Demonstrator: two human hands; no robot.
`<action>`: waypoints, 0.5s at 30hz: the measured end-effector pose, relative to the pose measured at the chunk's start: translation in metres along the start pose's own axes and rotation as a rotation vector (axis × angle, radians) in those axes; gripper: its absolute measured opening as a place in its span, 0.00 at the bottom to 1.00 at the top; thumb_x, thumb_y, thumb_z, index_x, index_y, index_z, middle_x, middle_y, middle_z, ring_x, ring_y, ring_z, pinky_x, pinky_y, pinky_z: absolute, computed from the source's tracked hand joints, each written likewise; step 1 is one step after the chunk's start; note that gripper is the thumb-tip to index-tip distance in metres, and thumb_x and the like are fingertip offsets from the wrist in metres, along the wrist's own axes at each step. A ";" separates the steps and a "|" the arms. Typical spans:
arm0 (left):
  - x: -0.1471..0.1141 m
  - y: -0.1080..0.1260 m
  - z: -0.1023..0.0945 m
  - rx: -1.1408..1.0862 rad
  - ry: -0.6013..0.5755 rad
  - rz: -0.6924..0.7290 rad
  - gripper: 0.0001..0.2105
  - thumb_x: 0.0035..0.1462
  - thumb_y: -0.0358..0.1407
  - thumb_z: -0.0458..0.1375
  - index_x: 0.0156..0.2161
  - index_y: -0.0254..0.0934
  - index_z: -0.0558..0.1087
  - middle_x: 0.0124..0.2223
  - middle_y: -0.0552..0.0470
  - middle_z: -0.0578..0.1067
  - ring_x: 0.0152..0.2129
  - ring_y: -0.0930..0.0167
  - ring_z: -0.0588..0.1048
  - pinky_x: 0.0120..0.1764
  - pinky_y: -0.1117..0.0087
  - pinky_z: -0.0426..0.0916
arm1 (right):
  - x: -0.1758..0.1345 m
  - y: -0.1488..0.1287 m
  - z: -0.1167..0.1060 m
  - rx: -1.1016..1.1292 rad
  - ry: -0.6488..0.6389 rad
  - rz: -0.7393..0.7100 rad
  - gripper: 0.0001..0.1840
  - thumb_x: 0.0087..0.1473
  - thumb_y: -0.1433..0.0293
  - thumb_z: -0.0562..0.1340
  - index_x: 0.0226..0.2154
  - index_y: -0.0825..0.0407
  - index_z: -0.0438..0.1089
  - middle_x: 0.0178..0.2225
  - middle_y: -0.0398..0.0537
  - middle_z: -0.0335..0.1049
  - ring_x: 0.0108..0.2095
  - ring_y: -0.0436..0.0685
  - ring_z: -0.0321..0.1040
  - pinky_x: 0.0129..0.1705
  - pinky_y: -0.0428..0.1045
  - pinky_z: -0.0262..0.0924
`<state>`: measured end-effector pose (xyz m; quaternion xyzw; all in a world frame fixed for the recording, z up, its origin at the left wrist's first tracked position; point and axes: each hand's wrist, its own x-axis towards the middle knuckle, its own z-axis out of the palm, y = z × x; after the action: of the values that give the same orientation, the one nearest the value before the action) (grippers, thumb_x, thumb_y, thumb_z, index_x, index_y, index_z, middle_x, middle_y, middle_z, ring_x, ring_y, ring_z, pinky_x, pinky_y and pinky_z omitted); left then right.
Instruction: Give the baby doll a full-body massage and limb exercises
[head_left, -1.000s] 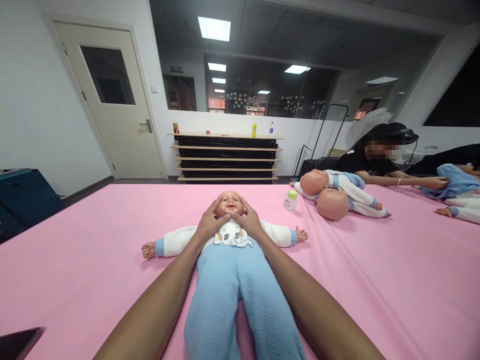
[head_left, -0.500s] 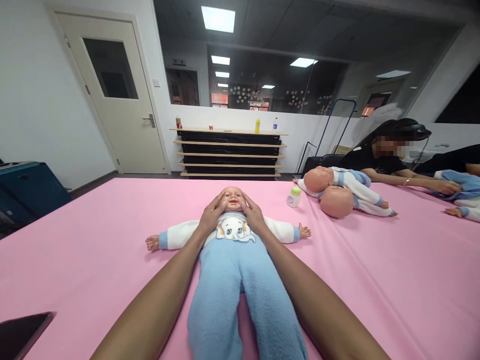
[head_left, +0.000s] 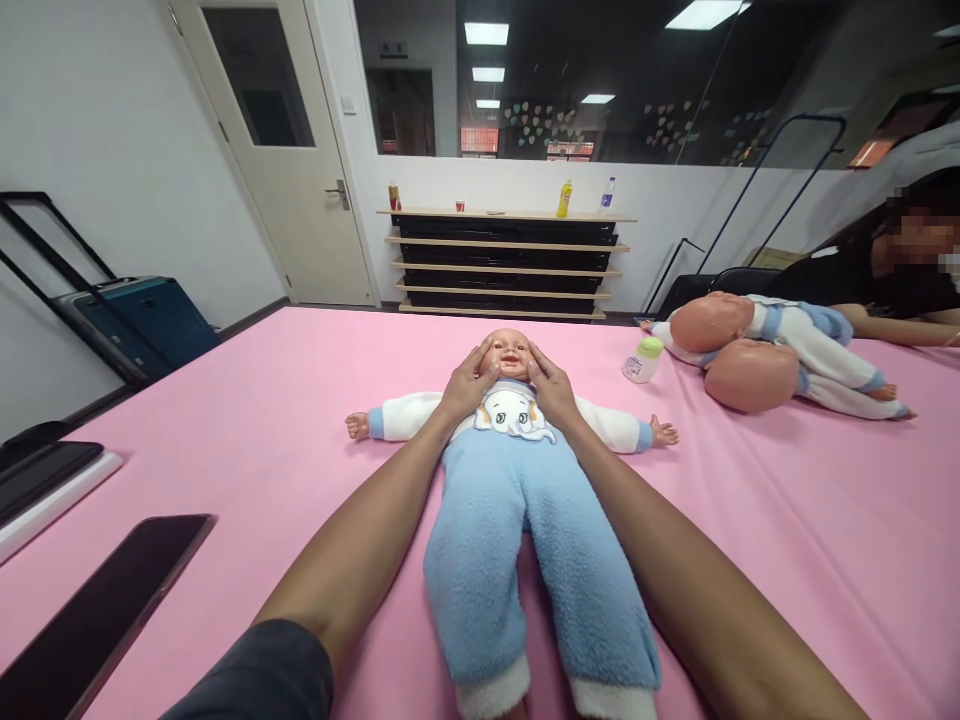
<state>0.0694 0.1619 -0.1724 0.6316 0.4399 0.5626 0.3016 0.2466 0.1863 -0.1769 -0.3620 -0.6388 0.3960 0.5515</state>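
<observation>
A baby doll [head_left: 487, 480] lies on its back, arms spread wide, in blue fleece trousers and a white top with an elephant face. My left hand [head_left: 470, 383] cups the side of the doll's head on the left, its thumb against the cheek. On the opposite side, my right hand [head_left: 551, 385] holds the head in the same way, thumb near the mouth. Between the two hands the doll's face [head_left: 511, 352] shows, looking up. Parts of the fingers behind the head are hidden.
The pink-covered table [head_left: 247, 400] bears a bottle with a green cap [head_left: 643, 360] and two more dolls [head_left: 752, 375] at the right. A phone [head_left: 105, 610] lies at the lower left. Another person [head_left: 862, 260] leans in at the far right. Behind stands a shelf stack [head_left: 510, 230].
The view has tilted down and turned left, so the doll sits higher and further right. Both hands remain on the doll's head, with little visible shift.
</observation>
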 end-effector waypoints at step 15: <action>0.004 -0.005 0.000 -0.039 -0.037 0.031 0.38 0.50 0.49 0.60 0.64 0.41 0.56 0.62 0.48 0.62 0.57 0.63 0.65 0.61 0.59 0.58 | 0.002 0.002 -0.003 -0.114 -0.075 -0.073 0.46 0.49 0.48 0.61 0.64 0.53 0.50 0.61 0.50 0.54 0.60 0.58 0.56 0.63 0.55 0.52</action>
<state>0.0686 0.1673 -0.1749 0.6425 0.4135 0.5641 0.3132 0.2494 0.1894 -0.1772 -0.3539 -0.6933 0.3519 0.5199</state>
